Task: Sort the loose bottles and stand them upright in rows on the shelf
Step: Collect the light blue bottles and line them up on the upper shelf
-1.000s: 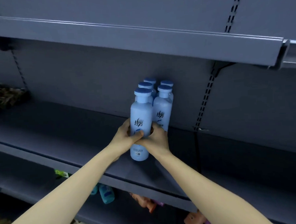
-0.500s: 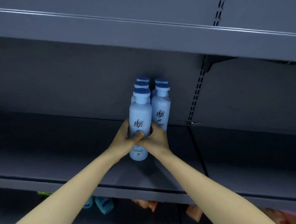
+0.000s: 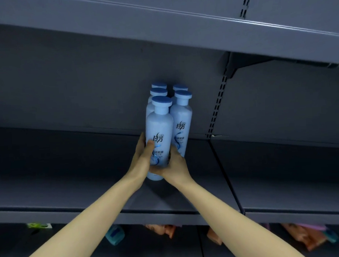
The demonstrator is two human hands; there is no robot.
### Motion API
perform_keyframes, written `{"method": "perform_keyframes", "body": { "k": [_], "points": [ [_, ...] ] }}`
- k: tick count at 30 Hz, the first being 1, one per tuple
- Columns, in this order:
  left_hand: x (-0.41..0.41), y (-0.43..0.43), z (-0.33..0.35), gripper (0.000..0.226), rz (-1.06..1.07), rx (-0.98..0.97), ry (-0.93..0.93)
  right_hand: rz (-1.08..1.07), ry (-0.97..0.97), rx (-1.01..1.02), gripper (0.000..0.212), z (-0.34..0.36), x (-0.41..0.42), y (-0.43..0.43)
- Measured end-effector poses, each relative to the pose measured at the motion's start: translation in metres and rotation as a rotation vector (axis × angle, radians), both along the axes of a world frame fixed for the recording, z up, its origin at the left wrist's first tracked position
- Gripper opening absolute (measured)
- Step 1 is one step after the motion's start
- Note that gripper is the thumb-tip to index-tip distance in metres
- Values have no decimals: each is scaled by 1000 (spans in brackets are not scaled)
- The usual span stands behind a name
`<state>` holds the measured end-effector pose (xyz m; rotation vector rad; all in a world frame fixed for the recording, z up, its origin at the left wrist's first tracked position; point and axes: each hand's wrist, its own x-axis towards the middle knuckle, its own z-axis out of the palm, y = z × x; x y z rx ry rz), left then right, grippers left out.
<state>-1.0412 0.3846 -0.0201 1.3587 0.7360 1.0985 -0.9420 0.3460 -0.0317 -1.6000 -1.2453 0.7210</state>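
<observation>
A pale blue plastic bottle [image 3: 159,132] with a dark blue round cap is held upright by both hands at the near end of the left-hand row on the grey metal shelf [image 3: 69,173]. Its base is seen at the shelf surface, but contact cannot be confirmed.

The left hand [image 3: 141,159] is wrapped round the left side of the bottle body. The thumb is laid on the front label, and the remaining fingers are curled behind the bottle, mostly hidden. The right hand [image 3: 175,165] is closed on the lower right side, with the thumb laid across the lower front. Its other fingers are hidden between this bottle and its neighbour.

Two matching rear bottles [image 3: 158,92] are stood directly behind the held one, with only caps and shoulders visible. A right-hand row of two is stood just beside, and the nearer right bottle [image 3: 182,119] is turned label-forward. The far bottles are placed close to the back panel, left of a slotted upright [image 3: 216,110].

An upper shelf [image 3: 159,30] is fitted overhead. On the level below, a teal container [image 3: 115,234], orange packets [image 3: 300,237] and a green item [image 3: 39,225] are seen lying loose.
</observation>
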Motion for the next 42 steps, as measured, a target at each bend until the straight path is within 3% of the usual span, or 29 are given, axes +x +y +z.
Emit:
{"method": "perform_keyframes", "body": {
  "k": [5,11,42],
  "points": [
    [4,2,-4,36,14,-100,-74,-13,-7,-20,57,-3,1,4],
    [5,1,-6,43,1,-135,-25,13,-30,-27,56,1,3,3],
    [7,3,-5,40,51,-147,-54,-21,-2,60,57,-8,-8,4]
  ]
}}
